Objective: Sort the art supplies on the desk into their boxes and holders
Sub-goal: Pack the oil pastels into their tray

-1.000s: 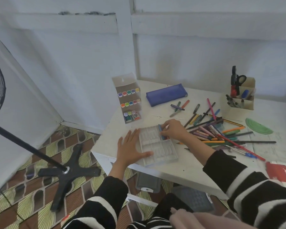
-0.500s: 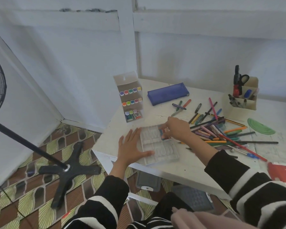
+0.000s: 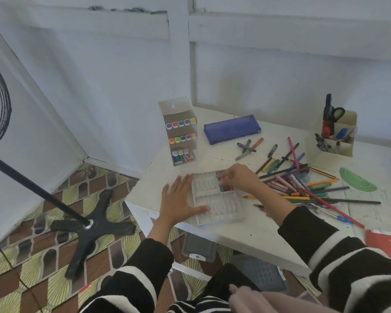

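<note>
Sleeves [image 3: 133, 288] are striped black and white, the desk's [image 3: 257, 229] white, then a blue pencil case [image 3: 231, 129], green protractor [image 3: 357, 182], red packet [image 3: 384, 245], teal and red pastels [image 3: 225, 189], and the floor's [image 3: 32, 279] brown with yellow-green shell shapes.

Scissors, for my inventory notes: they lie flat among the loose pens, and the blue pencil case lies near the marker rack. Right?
No. The head view shows the scissors standing handles-up in the beige desk organizer, not among the loose pens. The blue pencil case does lie near the marker rack.
</note>
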`<state>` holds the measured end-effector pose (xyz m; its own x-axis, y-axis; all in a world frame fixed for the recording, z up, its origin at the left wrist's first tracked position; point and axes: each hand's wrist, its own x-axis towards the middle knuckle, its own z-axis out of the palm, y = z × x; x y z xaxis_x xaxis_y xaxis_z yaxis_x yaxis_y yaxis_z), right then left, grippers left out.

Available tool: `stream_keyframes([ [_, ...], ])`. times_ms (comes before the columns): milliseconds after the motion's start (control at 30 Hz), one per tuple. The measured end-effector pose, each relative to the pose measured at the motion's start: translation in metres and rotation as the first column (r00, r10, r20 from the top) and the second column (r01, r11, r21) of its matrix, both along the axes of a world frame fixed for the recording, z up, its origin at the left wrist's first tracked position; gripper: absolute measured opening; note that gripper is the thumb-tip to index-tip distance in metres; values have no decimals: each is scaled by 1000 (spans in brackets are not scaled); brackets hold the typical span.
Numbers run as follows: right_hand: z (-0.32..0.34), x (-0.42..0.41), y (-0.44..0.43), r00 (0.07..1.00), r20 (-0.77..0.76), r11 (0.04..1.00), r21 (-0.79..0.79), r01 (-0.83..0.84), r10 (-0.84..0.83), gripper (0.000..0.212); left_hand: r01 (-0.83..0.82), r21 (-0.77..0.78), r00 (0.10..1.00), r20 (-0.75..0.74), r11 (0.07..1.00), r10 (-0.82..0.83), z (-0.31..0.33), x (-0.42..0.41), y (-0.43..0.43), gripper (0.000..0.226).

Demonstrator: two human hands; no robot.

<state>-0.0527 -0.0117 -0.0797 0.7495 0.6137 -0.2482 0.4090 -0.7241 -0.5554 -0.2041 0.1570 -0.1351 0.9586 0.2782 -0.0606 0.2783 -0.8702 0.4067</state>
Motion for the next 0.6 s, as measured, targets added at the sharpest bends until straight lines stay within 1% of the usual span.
stream_keyframes([
  [67,0,7,-1,997,-59,982,178,65,-56,25,1,12,1000,1,1000,-1,1,0,-1,120],
  [133,-1,20,-3,991,-79,942,313,124,-105,21,5,13,1000,0,1000,-5,1,0,-3,120],
  [200,-1,37,-5,984,-60,915,363,178,-167,17,2,4,1000,-3,1000,-2,0,-1,-2,115],
  [267,0,56,-10,960,-14,894,362,264,-278,17,4,2,1000,-12,1000,-4,-1,0,-2,103],
  [333,-1,78,-15,937,85,901,315,298,-340,18,2,14,1000,-29,1000,-2,-1,1,-2,82],
  [400,-1,97,-18,925,192,933,224,283,-327,19,-10,45,999,-39,999,12,-2,2,-2,70],
  [433,-2,104,-19,920,229,944,175,281,-317,19,-15,54,999,-35,998,17,-3,2,-3,70],
  [500,-2,112,-20,918,286,961,99,258,-276,18,-20,56,999,-24,998,21,-5,1,-4,82],
  [567,-3,113,-21,940,312,989,-21,149,-135,19,-21,55,1000,-21,998,22,-6,1,-4,98],
  [600,-4,111,-21,946,319,991,-97,88,-53,20,-22,54,1000,-20,998,23,-5,1,-4,101],
])
